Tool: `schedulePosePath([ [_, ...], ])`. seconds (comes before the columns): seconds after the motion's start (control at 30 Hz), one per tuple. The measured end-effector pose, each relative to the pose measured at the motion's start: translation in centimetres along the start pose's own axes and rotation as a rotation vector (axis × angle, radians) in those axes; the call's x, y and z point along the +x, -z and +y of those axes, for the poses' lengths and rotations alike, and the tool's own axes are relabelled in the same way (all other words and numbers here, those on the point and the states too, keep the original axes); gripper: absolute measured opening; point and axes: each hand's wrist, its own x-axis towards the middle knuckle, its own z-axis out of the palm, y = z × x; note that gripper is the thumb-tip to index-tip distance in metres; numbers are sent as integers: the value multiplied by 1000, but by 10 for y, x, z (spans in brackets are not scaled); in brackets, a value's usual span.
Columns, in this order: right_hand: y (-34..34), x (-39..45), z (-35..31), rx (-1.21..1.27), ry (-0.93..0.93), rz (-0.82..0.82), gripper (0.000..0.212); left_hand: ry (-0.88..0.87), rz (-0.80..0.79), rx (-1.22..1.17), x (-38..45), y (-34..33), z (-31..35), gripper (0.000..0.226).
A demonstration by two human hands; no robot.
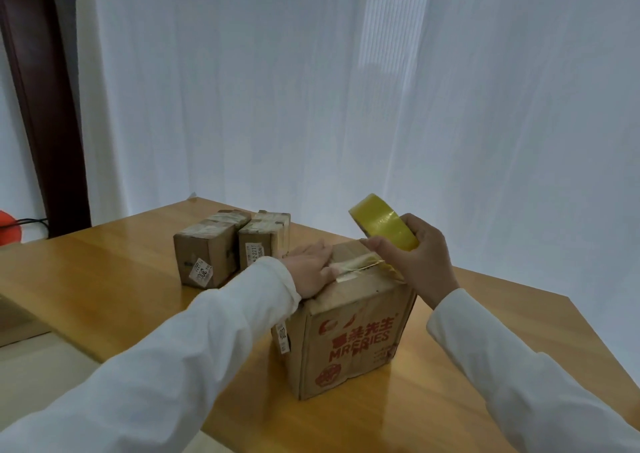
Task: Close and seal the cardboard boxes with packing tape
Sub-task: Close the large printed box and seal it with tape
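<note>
Under my two hands stands the printed cardboard box (349, 334), red lettering on the side that faces me, its top flaps folded down. My left hand (310, 272) lies flat on the top of it with the fingers straight, pressing the flaps, and the fingertips touch a crumpled strip of tape (360, 269) that runs across the lid toward my right hand. My right hand (412, 258) is just above the far right corner of the box, fingers and thumb curled round a yellow roll of packing tape (382, 224), which is tilted up and away from me; the strip leads from the roll down onto the lid. Beyond my left hand, and a little to its left, two smaller cardboard boxes (207, 251) stand side by side, touching or nearly so, each with pale tape over its top and a white label on its near face. All three boxes sit on the wooden tabletop (104, 279). White sleeves cover both my arms. Behind the tabletop hangs a white curtain (311, 88), and far to the left of my left hand a dark door frame (45, 106) rises beside something orange-red (8, 227) at the edge.
</note>
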Motion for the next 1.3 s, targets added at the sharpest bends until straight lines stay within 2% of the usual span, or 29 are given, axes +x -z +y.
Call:
schedulePosePath([
  [0.13, -2, -2, -3, -76, 26, -47, 49, 56, -149, -196, -2, 22, -24, 80],
  [0.2, 0, 0, -2, -63, 29, -40, 45, 105, -219, -268, -4, 24, -43, 104],
  [0.27, 2, 1, 2, -29, 20, -25, 45, 110, -264, -326, -6, 23, -56, 138],
  [0.3, 2, 1, 2, -16, 13, -21, 48, 121, -286, -372, -7, 24, -62, 150],
  [0.33, 3, 2, 2, -8, 5, -18, 52, 136, -307, -428, -8, 25, -66, 153],
  [0.37, 4, 2, 0, -5, -2, -21, 53, 147, -316, -490, -10, 24, -70, 145],
  [0.4, 3, 3, -3, 0, -11, -19, 51, 154, -303, -554, -11, 22, -72, 127],
  [0.47, 2, 7, -15, 84, -32, 28, 40, 166, -187, -706, -11, 11, -70, 79],
  [0.5, -2, 10, -22, 199, -62, 76, 37, 181, -108, -776, -8, 3, -67, 63],
  [0.6, -21, 17, -45, 648, -240, 113, 39, 241, 140, -876, 5, -20, -48, 45],
  [0.67, -36, 14, -47, 653, -316, 12, 42, 262, 289, -938, 10, -34, -45, 41],
  [0.77, -40, 3, -37, 427, -303, -113, 35, 250, 333, -955, 6, -41, -49, 37],
  [0.93, -2, 18, -22, 172, -222, -13, 41, 202, 295, -854, 1, -36, -47, 39],
  [1.0, 9, 25, -16, 57, -177, 40, 50, 201, 292, -862, 0, -36, -47, 41],
  [1.1, 9, 30, -21, -126, -116, 88, 44, 222, 286, -859, 0, -36, -48, 45],
  [1.17, -5, 24, -29, 44, -129, 54, 36, 212, 307, -829, 0, -34, -47, 44],
  [1.23, -20, 15, -37, 272, -212, -59, 32, 200, 338, -792, -3, -32, -44, 43],
  [1.3, -24, 12, -35, 284, -255, -115, 35, 185, 341, -723, -5, -30, -43, 44],
])
